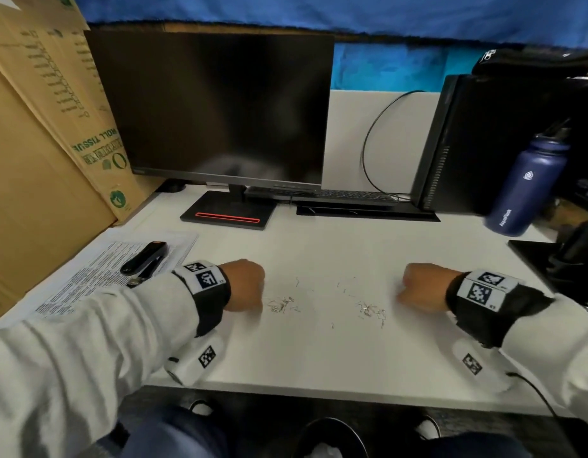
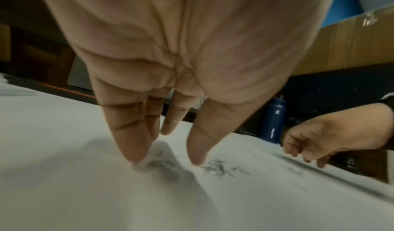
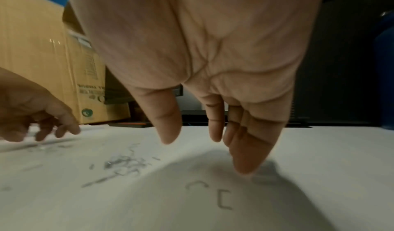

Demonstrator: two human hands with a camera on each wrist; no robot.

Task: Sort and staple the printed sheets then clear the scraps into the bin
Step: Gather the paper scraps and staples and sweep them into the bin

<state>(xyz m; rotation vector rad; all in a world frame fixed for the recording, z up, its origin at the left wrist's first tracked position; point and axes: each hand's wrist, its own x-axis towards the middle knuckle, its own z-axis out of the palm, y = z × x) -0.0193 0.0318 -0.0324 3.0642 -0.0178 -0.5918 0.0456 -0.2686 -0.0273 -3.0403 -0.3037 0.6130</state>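
Loose metal staples lie on the white desk [image 1: 319, 352] in two small heaps, a left heap [image 1: 282, 305] and a right heap [image 1: 370, 310]. My left hand [image 1: 244, 285] stands just left of the left heap, its straight fingertips [image 2: 138, 158] touching the desk beside those staples [image 2: 215, 167]. My right hand [image 1: 418, 287] stands right of the other heap with fingers pointing down; bent staples [image 3: 224, 199] lie below its palm. Neither hand holds anything. Printed sheets [image 1: 87, 285] lie at the far left with a black stapler [image 1: 145, 261] on top. A dark bin [image 1: 332, 438] sits under the desk's front edge.
A dark monitor [image 1: 213, 107] and keyboard [image 1: 322, 195] stand at the back. A black PC tower [image 1: 484, 143] and a blue bottle [image 1: 523, 190] are at the right. A cardboard box [image 1: 38, 143] walls the left side. A cable [image 1: 537, 395] trails off the front right.
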